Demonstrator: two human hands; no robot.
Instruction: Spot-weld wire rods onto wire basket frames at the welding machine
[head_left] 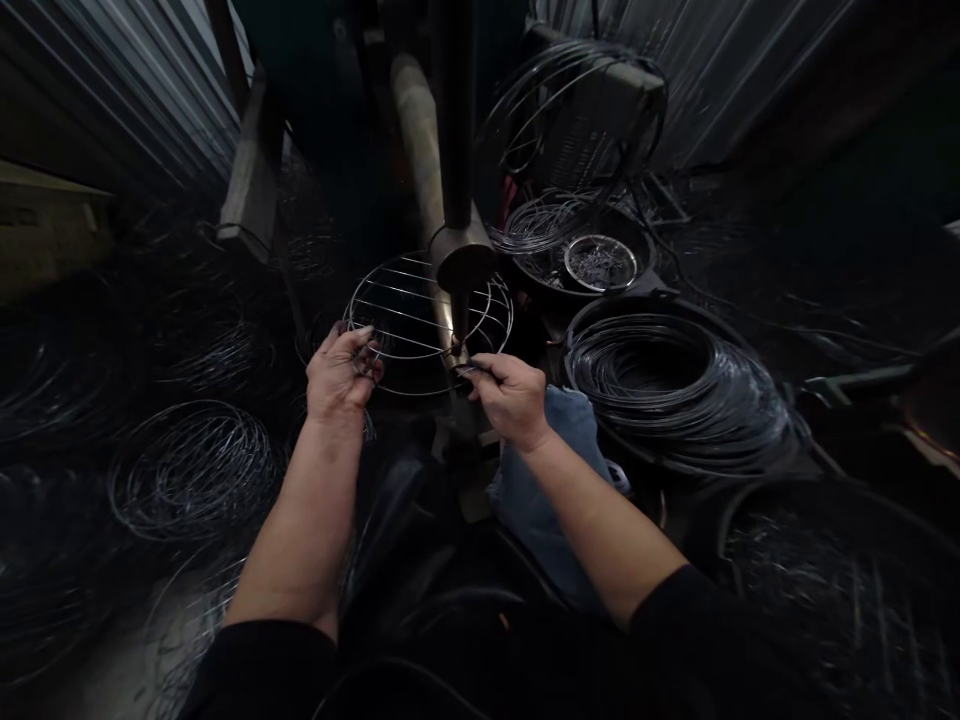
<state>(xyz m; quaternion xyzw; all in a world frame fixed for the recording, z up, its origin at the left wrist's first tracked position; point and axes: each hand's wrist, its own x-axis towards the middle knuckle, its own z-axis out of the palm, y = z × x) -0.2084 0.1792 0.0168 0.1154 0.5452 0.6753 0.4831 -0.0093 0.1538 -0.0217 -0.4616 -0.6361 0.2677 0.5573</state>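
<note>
A round wire rack [397, 309] with parallel cross wires sits at the spot welder's electrodes [460, 315], its near rim between my hands. My left hand [345, 370] is closed on the rack's left rim, and some small wire pieces seem tucked in its curled fingers. My right hand [510, 392] pinches a short thin piece of wire [466, 368] right beside the lower electrode. What else the right fingers hold is hidden. Above the rack hangs the thick upper electrode holder [461, 250].
To the right stand a basin of wire rings [645, 375] and a pan with a small round dish [600, 263] of short metal bits. Piled wire rings [195, 470] lie at the left. A blue cloth [551, 490] hangs below my right hand.
</note>
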